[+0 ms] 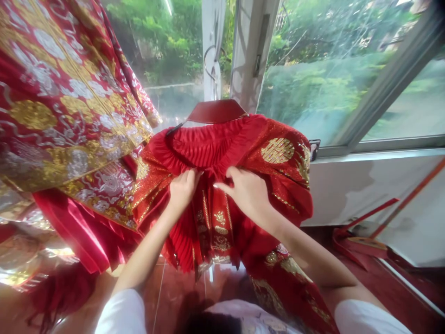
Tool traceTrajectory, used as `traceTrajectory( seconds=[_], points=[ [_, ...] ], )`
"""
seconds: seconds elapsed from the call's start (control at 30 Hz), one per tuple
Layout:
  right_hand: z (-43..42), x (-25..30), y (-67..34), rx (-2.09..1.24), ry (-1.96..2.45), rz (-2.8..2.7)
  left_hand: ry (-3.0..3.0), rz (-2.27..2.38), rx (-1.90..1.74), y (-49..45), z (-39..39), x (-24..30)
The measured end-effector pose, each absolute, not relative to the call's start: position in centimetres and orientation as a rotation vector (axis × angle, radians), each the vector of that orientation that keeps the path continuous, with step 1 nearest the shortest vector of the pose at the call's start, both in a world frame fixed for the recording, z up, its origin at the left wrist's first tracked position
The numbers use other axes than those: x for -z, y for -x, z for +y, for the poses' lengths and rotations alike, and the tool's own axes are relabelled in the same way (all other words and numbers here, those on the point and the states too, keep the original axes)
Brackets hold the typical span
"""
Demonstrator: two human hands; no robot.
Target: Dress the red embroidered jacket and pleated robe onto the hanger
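A red garment with gold embroidery (pixel 222 218) hangs before me at the window, a red collar-like band (pixel 217 111) at its top. Gathered red fabric (pixel 205 144) runs along its upper opening. At the front of this gathered edge, my left hand (pixel 184 188) pinches the cloth from the left. My right hand (pixel 247 188) grips it just across from there, thumb pointing inward. Both hands are closed on the red garment, a short gap between them. The fingertips are partly hidden in the folds.
Another red robe with gold and silver embroidery (pixel 79 102) hangs close on the left. A metal hanger hook (pixel 210 62) rises at the window frame. A phone (pixel 314 149) is by the sill. A broom and a dustpan-like red object (pixel 365 246) stand at right on the floor.
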State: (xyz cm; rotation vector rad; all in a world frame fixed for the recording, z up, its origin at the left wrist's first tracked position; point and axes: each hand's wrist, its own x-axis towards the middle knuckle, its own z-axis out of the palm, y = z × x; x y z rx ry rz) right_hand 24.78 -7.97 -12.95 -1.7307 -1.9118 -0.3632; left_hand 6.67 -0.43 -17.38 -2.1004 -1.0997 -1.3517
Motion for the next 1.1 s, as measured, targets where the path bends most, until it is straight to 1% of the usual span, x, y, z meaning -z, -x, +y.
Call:
traceTrajectory(
  seconds=[0.13,0.23,0.3,0.43,0.47,0.53,0.6,0.7,0.83,0.9,0.93,1.03,1.1],
  points=[
    [-6.8,12.6,-23.2,0.354,1.650,-1.893,2.109,-1.012,1.273,-6.2,-0.6,17.5],
    [-6.4,12.4,-23.0,0.248,1.533,-1.888,2.144,-0.920,1.316,-6.0,-1.3,17.0],
    [-6.5,12.2,-23.3,0.045,1.425,-1.818,2.197,-0.906,1.443,-6.0,-2.0,16.4],
    [-6.4,11.4,-23.5,-0.684,1.161,-1.503,2.320,-1.056,1.902,-7.0,-3.8,15.1],
    [-6.4,11.2,-23.4,-0.823,1.117,-1.410,2.374,-1.083,2.007,-7.3,-4.2,14.7],
    [-6.6,10.8,-22.9,-0.945,1.077,-1.258,2.491,-1.083,2.159,-8.0,-5.0,14.1],
    [-7.2,10.1,-22.6,-0.920,1.059,-1.209,2.556,-1.039,2.260,-8.4,-5.8,13.1],
    [-9.1,8.4,-22.9,-0.771,1.090,-1.338,2.584,-0.907,2.360,-8.2,-6.8,10.8],
    [-11.1,5.3,-25.3,-0.400,1.157,-1.553,2.559,-0.720,2.400,-7.3,-7.2,7.3],
    [-10.9,4.3,-26.9,-0.214,1.189,-1.562,2.459,-0.683,2.440,-6.8,-6.5,6.5],
    [-10.5,4.1,-27.7,-0.175,1.222,-1.557,2.400,-0.689,2.465,-6.6,-5.9,6.4],
    [-8.7,4.4,-29.2,-0.308,1.385,-1.621,2.346,-0.751,2.500,-5.6,-4.1,7.0],
    [-7.8,4.7,-29.6,-0.417,1.478,-1.731,2.529,-0.762,2.428,-4.4,-3.4,7.5]
  ],
)
